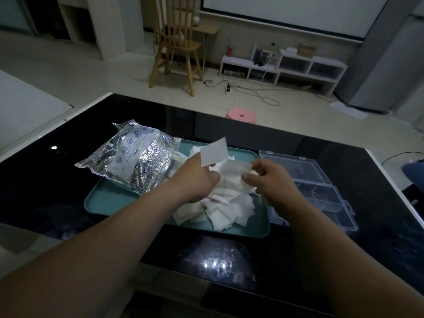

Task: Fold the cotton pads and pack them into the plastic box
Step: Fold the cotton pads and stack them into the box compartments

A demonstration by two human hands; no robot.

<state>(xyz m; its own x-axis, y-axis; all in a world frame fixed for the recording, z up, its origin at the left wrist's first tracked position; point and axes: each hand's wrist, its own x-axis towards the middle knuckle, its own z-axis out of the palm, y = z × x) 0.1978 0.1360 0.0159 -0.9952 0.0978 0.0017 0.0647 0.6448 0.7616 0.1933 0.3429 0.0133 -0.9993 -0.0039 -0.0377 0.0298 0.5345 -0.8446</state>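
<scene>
Pinching one cotton pad (213, 153) in the left hand (195, 177) and a second pad (234, 169) in the right hand (268, 177) above the heap (220, 210) on the teal tray (110, 198), best matching edges squarely before creasing, then carrying to the open plastic box (321, 180) alongside.

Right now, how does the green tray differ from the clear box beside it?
The tray is opaque teal; the box is see-through plastic. The tray is one open surface; the box is split by dividers. The tray carries a heap of cotton pads and part of a foil bag; no pads show in the box. Both rest side by side on the black table.
</scene>
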